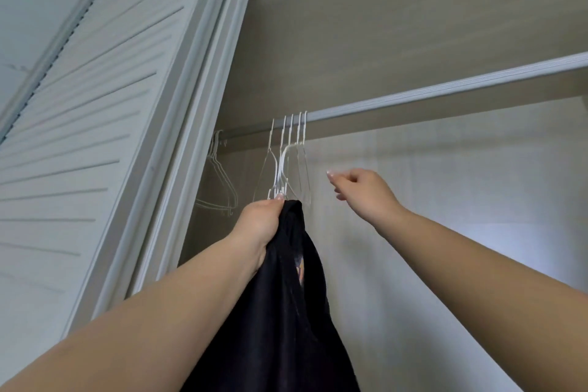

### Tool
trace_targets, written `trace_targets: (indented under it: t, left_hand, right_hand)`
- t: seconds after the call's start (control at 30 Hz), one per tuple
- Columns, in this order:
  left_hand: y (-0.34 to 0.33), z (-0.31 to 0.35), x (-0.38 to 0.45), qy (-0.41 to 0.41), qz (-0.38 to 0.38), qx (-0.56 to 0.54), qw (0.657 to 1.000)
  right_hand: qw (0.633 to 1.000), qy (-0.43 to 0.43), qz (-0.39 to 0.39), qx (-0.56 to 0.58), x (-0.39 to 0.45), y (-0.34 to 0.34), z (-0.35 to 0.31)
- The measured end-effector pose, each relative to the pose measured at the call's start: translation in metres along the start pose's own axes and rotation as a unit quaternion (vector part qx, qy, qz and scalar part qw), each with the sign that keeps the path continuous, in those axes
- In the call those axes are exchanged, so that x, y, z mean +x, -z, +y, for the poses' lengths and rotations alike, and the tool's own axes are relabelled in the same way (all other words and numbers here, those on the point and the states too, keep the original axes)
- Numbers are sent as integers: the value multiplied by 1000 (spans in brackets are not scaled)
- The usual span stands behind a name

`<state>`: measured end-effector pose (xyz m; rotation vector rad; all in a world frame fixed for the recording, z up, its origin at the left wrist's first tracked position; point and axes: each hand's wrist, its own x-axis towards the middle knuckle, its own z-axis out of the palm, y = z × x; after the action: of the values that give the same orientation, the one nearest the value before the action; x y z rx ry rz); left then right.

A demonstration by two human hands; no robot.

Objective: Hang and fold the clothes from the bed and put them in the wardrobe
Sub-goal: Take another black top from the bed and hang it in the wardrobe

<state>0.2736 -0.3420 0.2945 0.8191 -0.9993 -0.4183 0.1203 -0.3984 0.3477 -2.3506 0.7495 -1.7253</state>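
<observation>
Wardrobe rail [413,95], garment [286,312] in left hand [259,223]

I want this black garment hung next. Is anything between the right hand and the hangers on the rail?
Nothing visible. The right hand is raised in open air just right of the white hangers on the rail. The left hand grips the black garment just below them.

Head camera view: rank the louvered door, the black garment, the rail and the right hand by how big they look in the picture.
1. Louvered door, the largest.
2. Black garment, gripped by the left hand and close to the camera, which enlarges it.
3. Rail, long but thin.
4. Right hand, the smallest.
</observation>
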Motion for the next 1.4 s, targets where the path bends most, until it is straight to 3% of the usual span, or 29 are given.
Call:
trace_targets:
  t: [0.13,0.27,0.43,0.67,0.87,1.1,1.27,1.4]
  left_hand:
    - [0,-1,6,-4,-11,5,1000]
    - [-3,-1,9,3,-50,1,999]
    - [-9,-4,9,30,-75,-2,997]
    - [-13,-7,1,45,-143,9,989]
    - [-12,-12,-2,-6,-174,37,984]
    - [-13,-31,-16,-77,-178,218,957]
    - [-16,-56,-25,-132,-170,376,901]
    - [-21,-77,-27,-101,-165,444,875]
  right_hand:
    - [998,-6,-34,59,34,-23,-54]
    - [998,-20,-53,-2,51,-48,-74]
    - [995,10,-26,-97,61,-65,-73]
    - [997,-4,60,-44,61,-64,-76]
    - [991,22,134,-15,51,-49,-78]
    - [993,54,100,-17,-32,-9,-45]
    - [998,34,59,4,-116,18,-5]
    - [998,26,51,7,-174,37,16]
